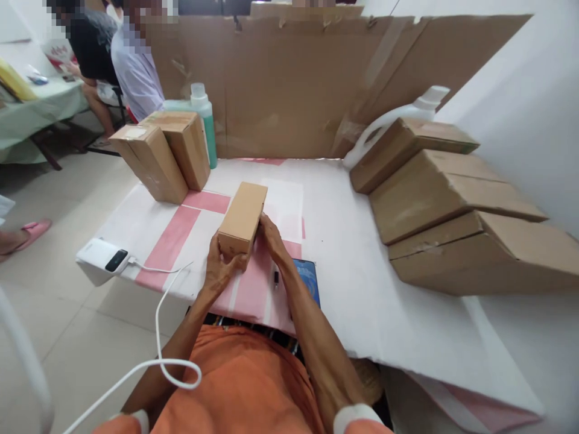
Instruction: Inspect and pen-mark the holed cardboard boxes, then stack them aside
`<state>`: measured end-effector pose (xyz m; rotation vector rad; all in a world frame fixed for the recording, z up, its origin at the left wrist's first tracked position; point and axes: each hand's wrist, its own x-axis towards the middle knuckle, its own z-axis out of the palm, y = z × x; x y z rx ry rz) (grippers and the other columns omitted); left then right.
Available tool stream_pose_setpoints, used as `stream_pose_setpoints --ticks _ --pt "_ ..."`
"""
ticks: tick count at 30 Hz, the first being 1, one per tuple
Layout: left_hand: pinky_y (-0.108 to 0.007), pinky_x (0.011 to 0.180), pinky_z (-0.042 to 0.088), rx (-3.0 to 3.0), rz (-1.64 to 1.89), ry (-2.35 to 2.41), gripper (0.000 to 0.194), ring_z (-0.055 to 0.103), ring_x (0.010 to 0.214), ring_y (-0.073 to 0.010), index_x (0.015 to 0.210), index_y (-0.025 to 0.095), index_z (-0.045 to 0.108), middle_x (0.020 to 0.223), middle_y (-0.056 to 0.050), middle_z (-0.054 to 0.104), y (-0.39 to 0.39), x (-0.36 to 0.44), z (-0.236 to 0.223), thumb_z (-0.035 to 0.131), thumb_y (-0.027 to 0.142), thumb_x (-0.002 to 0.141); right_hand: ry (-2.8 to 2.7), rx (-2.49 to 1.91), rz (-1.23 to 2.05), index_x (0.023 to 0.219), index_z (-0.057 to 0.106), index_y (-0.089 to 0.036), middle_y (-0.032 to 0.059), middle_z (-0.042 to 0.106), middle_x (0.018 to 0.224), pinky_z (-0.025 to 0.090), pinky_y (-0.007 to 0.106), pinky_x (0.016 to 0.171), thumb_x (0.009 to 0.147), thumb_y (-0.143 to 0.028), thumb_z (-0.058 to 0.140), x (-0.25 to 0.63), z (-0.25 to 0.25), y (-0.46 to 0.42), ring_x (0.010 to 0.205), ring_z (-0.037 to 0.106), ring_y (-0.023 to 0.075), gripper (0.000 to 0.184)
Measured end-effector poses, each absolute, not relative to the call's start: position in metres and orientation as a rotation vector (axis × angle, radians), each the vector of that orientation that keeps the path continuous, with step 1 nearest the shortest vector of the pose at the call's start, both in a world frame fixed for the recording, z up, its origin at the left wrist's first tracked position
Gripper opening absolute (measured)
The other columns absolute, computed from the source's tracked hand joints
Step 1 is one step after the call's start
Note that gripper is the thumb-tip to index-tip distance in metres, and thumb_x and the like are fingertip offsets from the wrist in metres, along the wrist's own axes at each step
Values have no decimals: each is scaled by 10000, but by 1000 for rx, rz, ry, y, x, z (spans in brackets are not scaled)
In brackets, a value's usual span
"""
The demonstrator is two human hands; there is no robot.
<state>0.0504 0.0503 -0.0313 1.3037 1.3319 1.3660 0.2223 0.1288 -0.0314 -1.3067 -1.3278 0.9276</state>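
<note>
A small brown cardboard box point(244, 208) is held between my two hands over the front of the table. My left hand point(219, 265) grips its near left corner, thumb across the near end. Along the box's right side, my right hand point(272, 235) is closed against it, with some fingers hidden behind the cardboard. Beside my right forearm lies a phone point(310, 277) with a blue screen, partly covered by the arm. A small black object point(276, 278), too small to name, lies just left of that forearm.
On the left edge sits a white power bank point(102, 256) with a white cable point(158, 319). Cardboard boxes point(154, 163) and a green bottle point(208, 129) stand back left. More boxes point(425, 193) and a white jug point(393, 117) line the right. A cardboard panel point(280, 84) closes the back; people point(136, 66) sit beyond.
</note>
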Motion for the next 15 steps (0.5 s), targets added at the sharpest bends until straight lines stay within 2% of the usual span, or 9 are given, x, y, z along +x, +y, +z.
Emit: stream_pose_setpoints --ticks 3,6,9,12,13,15 --pt "-392 901 582 1308 1407 1370 769 699 1058 -299 1180 198 646 1105 -108 729 50 44 -28 734 828 749 -1343 -1351 953 804 591 -247 6 640 807 488 338 768 997 -760 409 228 -27 107 808 578 206 577" --pt "-393 922 578 1282 1461 1430 752 693 1073 -292 1132 196 655 1104 -107 735 56 35 -14 540 890 865 -1359 -1418 927 701 489 -259 -25 522 668 394 318 658 980 -746 465 235 -21 84 673 489 183 562" --pt "-430 1023 564 1135 1456 1512 853 680 1223 -308 1360 186 593 1304 -161 703 61 29 -6 448 897 912 -1416 -1502 880 678 533 -251 -11 550 645 394 325 666 962 -716 497 239 -15 68 663 504 191 546" --pt "-464 1168 498 988 1410 1529 976 572 1456 -314 1621 223 368 1568 -205 555 61 23 -7 460 890 915 -1411 -1510 879 783 662 -232 33 680 767 462 337 710 931 -700 532 240 -13 56 763 604 225 508" --pt "-467 1208 467 972 1402 1520 974 516 1518 -307 1650 241 332 1623 -202 505 59 21 -6 457 880 924 -1388 -1500 922 838 692 -229 34 693 784 479 337 691 929 -703 535 241 -13 52 756 618 227 508" --pt "-465 1241 442 1004 1420 1468 910 428 1588 -298 1649 274 364 1675 -176 454 52 19 -1 442 851 950 -1301 -1463 1060 924 719 -233 5 658 722 480 330 603 938 -725 526 242 -10 47 641 591 207 529"
